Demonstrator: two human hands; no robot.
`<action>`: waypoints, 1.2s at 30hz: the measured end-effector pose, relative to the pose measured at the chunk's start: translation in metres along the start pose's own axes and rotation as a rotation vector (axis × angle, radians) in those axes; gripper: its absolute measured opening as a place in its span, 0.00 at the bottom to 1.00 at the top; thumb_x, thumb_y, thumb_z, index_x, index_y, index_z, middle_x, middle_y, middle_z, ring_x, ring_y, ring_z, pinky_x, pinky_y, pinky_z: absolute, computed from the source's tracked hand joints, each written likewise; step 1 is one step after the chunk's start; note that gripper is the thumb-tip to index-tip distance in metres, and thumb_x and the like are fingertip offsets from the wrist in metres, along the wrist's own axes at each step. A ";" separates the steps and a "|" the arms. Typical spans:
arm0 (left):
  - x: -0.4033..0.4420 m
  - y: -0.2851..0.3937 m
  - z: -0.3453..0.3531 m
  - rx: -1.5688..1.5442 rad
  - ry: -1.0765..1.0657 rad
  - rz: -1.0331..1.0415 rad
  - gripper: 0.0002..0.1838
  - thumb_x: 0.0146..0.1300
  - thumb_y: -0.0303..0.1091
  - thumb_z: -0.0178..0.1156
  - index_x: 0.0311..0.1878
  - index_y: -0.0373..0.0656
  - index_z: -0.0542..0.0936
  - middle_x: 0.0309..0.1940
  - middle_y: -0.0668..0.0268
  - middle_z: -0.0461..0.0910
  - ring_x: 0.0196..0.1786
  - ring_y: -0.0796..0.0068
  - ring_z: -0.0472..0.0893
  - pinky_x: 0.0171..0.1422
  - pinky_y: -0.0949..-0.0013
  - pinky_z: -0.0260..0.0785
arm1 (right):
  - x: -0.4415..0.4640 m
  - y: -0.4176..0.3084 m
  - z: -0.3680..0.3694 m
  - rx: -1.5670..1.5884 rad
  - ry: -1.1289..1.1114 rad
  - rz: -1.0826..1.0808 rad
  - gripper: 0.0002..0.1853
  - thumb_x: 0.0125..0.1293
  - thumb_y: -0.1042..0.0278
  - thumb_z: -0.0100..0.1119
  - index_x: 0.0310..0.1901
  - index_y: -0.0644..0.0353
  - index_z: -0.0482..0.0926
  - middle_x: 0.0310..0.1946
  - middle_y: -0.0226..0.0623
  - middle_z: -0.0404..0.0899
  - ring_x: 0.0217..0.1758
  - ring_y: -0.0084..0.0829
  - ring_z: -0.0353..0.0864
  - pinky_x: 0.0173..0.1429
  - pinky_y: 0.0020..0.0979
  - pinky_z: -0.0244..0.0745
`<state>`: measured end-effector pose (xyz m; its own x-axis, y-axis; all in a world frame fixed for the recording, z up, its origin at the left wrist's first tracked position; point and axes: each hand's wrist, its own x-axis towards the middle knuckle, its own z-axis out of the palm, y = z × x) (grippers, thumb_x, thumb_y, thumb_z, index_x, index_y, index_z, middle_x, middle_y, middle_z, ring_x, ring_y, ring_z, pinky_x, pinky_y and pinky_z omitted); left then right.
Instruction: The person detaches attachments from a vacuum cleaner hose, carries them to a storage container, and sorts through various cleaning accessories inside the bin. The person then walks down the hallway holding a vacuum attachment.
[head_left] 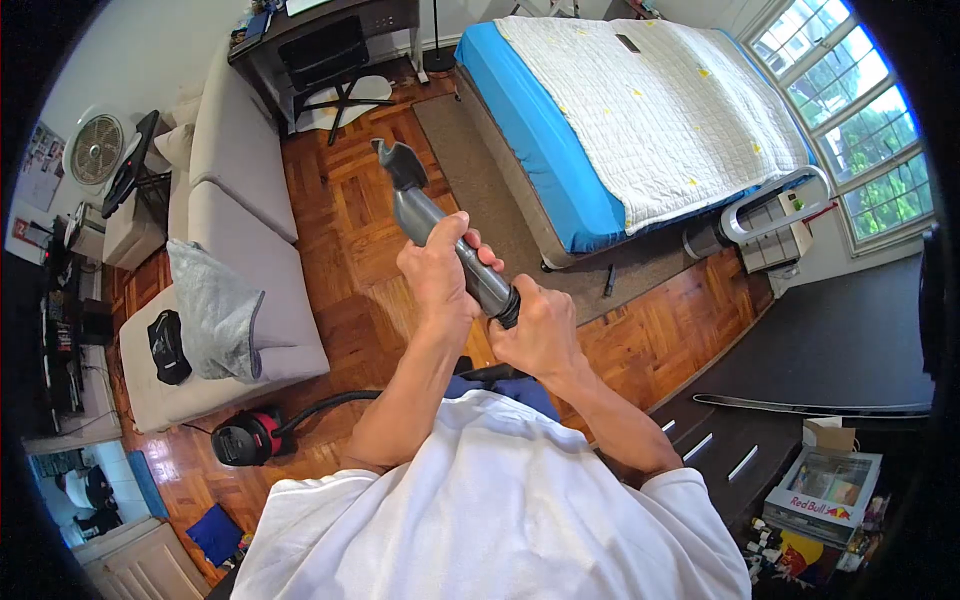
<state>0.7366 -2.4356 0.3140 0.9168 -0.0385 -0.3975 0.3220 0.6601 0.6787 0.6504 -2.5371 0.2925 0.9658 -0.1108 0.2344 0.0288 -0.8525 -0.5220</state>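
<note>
My left hand [440, 275] is wrapped round the middle of a grey vacuum cleaner tube [418, 212], its thumb lying along the top. The tube points away from me, raised above the wooden floor, and ends in an open, scoop-like tip. At its near, black ribbed end, my right hand [540, 330] is closed round the same tube. A red and black vacuum cleaner [247, 437] sits on the floor to the left. Its black hose [335, 402] runs towards me and disappears behind my left arm.
A beige sofa [265, 285] with a grey cloth [215, 315] stands on the left. Ahead right is a bed [540, 130] beside a brown rug [470, 175], where a small dark object [610, 280] lies. A desk chair [335, 65] stands behind; dark drawers [690, 440] are at right.
</note>
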 end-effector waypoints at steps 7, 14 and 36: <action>0.009 -0.010 -0.001 -0.015 0.072 -0.013 0.10 0.59 0.30 0.64 0.34 0.40 0.70 0.21 0.61 0.74 0.17 0.70 0.77 0.20 0.63 0.75 | -0.005 0.005 0.010 -0.128 0.013 0.012 0.20 0.42 0.66 0.73 0.34 0.62 0.73 0.25 0.49 0.80 0.27 0.50 0.83 0.33 0.47 0.78; 0.000 -0.009 0.004 0.034 0.061 0.075 0.10 0.60 0.31 0.65 0.36 0.39 0.72 0.22 0.63 0.74 0.20 0.70 0.77 0.24 0.61 0.75 | 0.008 -0.002 -0.007 -0.023 -0.114 0.130 0.15 0.41 0.70 0.67 0.32 0.67 0.77 0.24 0.57 0.80 0.30 0.56 0.83 0.37 0.49 0.78; 0.008 0.001 -0.005 -0.304 -0.151 0.194 0.10 0.63 0.36 0.62 0.35 0.44 0.72 0.24 0.65 0.73 0.24 0.69 0.77 0.34 0.56 0.77 | 0.026 -0.002 -0.006 0.352 -0.023 0.186 0.10 0.45 0.70 0.65 0.27 0.69 0.77 0.20 0.58 0.77 0.27 0.55 0.82 0.34 0.44 0.76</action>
<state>0.7429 -2.4309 0.3086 0.9856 0.0138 -0.1687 0.0752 0.8572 0.5094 0.6735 -2.5414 0.3046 0.9682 -0.2320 0.0936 -0.0641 -0.5916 -0.8037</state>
